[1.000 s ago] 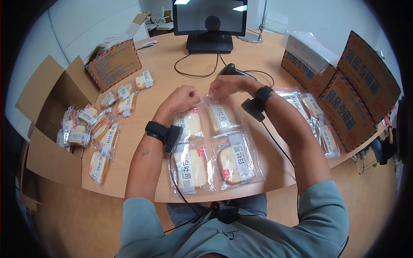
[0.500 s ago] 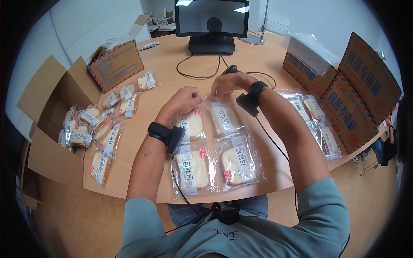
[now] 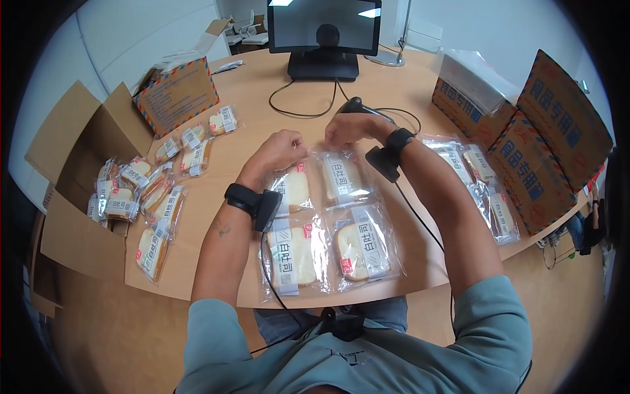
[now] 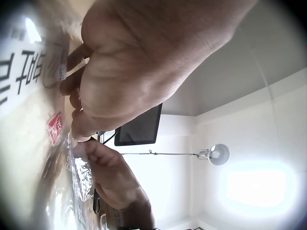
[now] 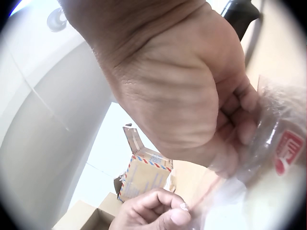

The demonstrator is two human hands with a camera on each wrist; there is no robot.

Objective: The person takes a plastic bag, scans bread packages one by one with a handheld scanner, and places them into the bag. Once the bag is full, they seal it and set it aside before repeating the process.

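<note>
Across the head view spreads the worktop [image 3: 249,98], an open carton [image 3: 85,243] at nine o'clock, a screen [image 3: 323,29] at twelve. From the centre toward six lies a clear bag [image 3: 325,272] with four bread packs [image 3: 357,253] in it. Only the wrist views show the lamp shade [image 4: 219,155]. The left hand [image 3: 279,152], at eleven, and right hand [image 3: 351,130], at one, pinch the bag's far edge; the right wrist view reveals the left thumb meeting a fingertip, and a red label [image 5: 289,151].
</note>
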